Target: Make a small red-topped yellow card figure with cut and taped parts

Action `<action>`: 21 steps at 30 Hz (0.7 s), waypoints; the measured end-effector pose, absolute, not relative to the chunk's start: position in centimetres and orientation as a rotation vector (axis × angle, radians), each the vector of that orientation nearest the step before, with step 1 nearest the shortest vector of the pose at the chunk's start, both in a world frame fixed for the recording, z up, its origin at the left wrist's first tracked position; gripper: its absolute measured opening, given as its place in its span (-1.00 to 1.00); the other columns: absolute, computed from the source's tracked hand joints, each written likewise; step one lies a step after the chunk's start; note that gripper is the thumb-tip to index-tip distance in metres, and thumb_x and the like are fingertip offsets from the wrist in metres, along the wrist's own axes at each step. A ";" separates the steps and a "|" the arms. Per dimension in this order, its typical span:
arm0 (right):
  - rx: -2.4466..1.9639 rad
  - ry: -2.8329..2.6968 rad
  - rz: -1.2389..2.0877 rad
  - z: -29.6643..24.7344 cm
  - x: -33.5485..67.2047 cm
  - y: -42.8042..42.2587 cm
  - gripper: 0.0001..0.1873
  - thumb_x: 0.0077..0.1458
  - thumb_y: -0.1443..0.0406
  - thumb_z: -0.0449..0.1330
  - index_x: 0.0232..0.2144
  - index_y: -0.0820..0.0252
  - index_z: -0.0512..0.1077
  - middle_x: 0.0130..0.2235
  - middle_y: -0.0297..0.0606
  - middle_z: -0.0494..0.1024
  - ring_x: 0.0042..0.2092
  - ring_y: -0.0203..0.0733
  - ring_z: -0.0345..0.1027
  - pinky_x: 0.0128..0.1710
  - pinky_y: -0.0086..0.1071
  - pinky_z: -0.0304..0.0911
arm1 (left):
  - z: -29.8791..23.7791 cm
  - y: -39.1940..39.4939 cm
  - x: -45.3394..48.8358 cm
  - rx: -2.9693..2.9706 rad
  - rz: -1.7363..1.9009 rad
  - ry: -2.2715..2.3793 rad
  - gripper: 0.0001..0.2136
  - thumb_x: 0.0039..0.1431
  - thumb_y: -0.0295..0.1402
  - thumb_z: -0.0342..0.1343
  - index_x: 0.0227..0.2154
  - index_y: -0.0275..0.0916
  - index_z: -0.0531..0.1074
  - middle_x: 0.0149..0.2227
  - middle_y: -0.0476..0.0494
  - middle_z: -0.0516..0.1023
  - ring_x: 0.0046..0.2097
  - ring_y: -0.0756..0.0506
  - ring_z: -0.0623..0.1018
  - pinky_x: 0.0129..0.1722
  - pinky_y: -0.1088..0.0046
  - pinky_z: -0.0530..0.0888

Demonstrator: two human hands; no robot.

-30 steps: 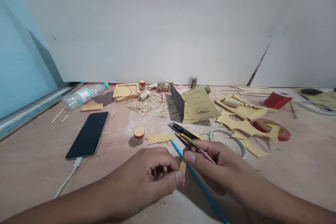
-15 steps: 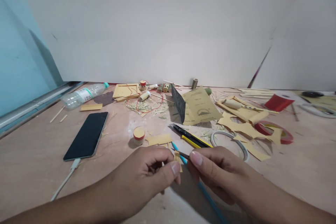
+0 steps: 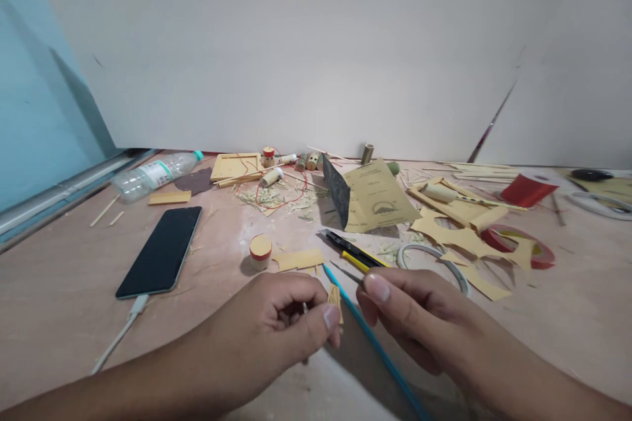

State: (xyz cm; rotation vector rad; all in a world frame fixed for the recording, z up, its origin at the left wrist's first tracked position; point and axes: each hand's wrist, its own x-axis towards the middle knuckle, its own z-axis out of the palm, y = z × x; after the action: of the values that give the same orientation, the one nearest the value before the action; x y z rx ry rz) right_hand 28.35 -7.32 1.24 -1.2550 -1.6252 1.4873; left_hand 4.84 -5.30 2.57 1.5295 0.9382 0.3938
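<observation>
My left hand (image 3: 276, 329) is closed, pinching a small tan piece of card or veneer (image 3: 335, 302) with dark lines on it between thumb and forefinger. A thin dark end of something else pokes out below those fingers. In a pinch grip, my right hand (image 3: 415, 322) holds a thin, dark, pointed tool (image 3: 346, 274), its tip to the left, apart from the tan piece. Beneath the hands lies a long blue stick (image 3: 370, 337) with a pointed end. Just beyond are a black and yellow utility knife (image 3: 345, 247), a tan strip (image 3: 299, 259) and a small red-rimmed cylinder (image 3: 260, 251).
A phone (image 3: 160, 253) on a white cable (image 3: 118, 339) and a plastic bottle (image 3: 155, 176) lie left. Folded sandpaper (image 3: 380, 200) stands behind the knife. Tape rolls (image 3: 546, 256), cut tan sheets (image 3: 459, 240) and a wooden frame (image 3: 474, 210) lie right; shavings (image 3: 269, 197) are scattered behind.
My right hand has drawn the pointed tool slightly right and up, away from the tan piece. My left hand keeps its hold, with the piece turned a little.
</observation>
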 end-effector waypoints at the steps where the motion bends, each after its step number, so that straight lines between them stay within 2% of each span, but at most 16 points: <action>1: -1.253 -1.606 1.477 1.2 28.4 -7.3 -0.34 0.36 -0.28 0.03 -0.45 0.12 0.32 -0.62 -0.55 0.06 -0.61 -0.37 -0.11 -0.67 -0.41 -0.22 | 2.6 -5.3 4.9 1.535 0.401 0.931 -0.68 0.48 -0.11 0.11 -0.34 -0.21 0.51 -0.56 0.18 0.22 -0.52 0.06 0.18 -0.50 0.50 0.12; 4: -1.243 -1.565 1.480 1.2 28.3 -7.1 -0.38 0.29 -0.28 0.15 -0.39 0.12 0.38 -0.62 -0.58 0.08 -0.62 -0.39 -0.13 -0.69 -0.43 -0.22 | 2.6 -5.2 5.0 1.546 0.430 0.902 -0.70 0.46 -0.15 0.14 -0.36 -0.22 0.50 -0.51 0.15 0.27 -0.45 0.05 0.23 -0.44 0.52 0.17; 8: -1.247 -1.505 1.606 1.3 28.0 -7.0 -0.57 0.22 -0.08 0.38 -0.31 0.13 0.46 -0.55 -0.58 0.15 -0.58 -0.40 -0.13 -0.64 -0.45 -0.15 | 2.2 -5.4 5.0 1.539 0.406 0.894 -0.74 0.42 -0.16 0.20 -0.34 -0.22 0.53 -0.44 0.12 0.34 -0.40 0.04 0.28 -0.42 0.52 0.19; 10: -1.250 -1.498 1.645 1.4 27.9 -7.0 -0.61 0.21 0.01 0.43 -0.37 0.14 0.43 -0.53 -0.56 0.15 -0.54 -0.39 -0.11 -0.59 -0.45 -0.13 | 2.0 -5.5 5.1 1.538 0.386 0.890 -0.75 0.40 -0.16 0.23 -0.32 -0.23 0.54 -0.43 0.12 0.33 -0.38 0.04 0.28 -0.42 0.52 0.19; 12: -1.249 -1.501 1.641 1.5 27.8 -7.0 -0.58 0.18 0.05 0.45 -0.44 0.15 0.39 -0.52 -0.55 0.14 -0.49 -0.37 -0.10 -0.54 -0.45 -0.11 | 1.8 -5.6 5.1 1.519 0.383 0.901 -0.74 0.39 -0.11 0.23 -0.28 -0.22 0.53 -0.44 0.12 0.30 -0.39 0.03 0.26 -0.44 0.51 0.17; 15: -1.245 -1.511 1.638 1.7 27.7 -7.0 -0.58 0.19 0.06 0.45 -0.44 0.17 0.38 -0.49 -0.52 0.16 -0.43 -0.33 -0.06 -0.48 -0.44 -0.08 | 1.8 -5.5 5.1 1.464 0.429 0.919 -0.72 0.41 -0.06 0.20 -0.17 -0.20 0.52 -0.43 0.12 0.33 -0.43 0.03 0.22 -0.48 0.51 0.13; 18: -1.251 -1.511 1.683 1.7 27.7 -6.9 -0.60 0.19 0.06 0.45 -0.43 0.17 0.40 -0.49 -0.51 0.18 -0.42 -0.33 -0.05 -0.48 -0.43 -0.09 | 1.9 -5.4 5.1 1.437 0.449 0.920 -0.76 0.40 -0.11 0.22 -0.19 -0.20 0.50 -0.44 0.13 0.35 -0.45 0.05 0.21 -0.50 0.53 0.13; 21: -1.240 -1.491 1.703 1.8 27.7 -6.9 -0.58 0.17 0.05 0.45 -0.44 0.17 0.40 -0.50 -0.52 0.18 -0.44 -0.33 -0.07 -0.49 -0.43 -0.10 | 1.9 -5.4 5.2 1.478 0.429 0.949 -0.81 0.38 -0.18 0.25 -0.21 -0.20 0.51 -0.50 0.17 0.26 -0.46 0.04 0.18 -0.51 0.52 0.09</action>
State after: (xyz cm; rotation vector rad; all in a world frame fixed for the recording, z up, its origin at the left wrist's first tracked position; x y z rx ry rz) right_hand 27.68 -6.94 1.77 -1.2402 -1.4913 1.7031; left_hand 5.18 -5.37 1.87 1.4777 0.9493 0.4289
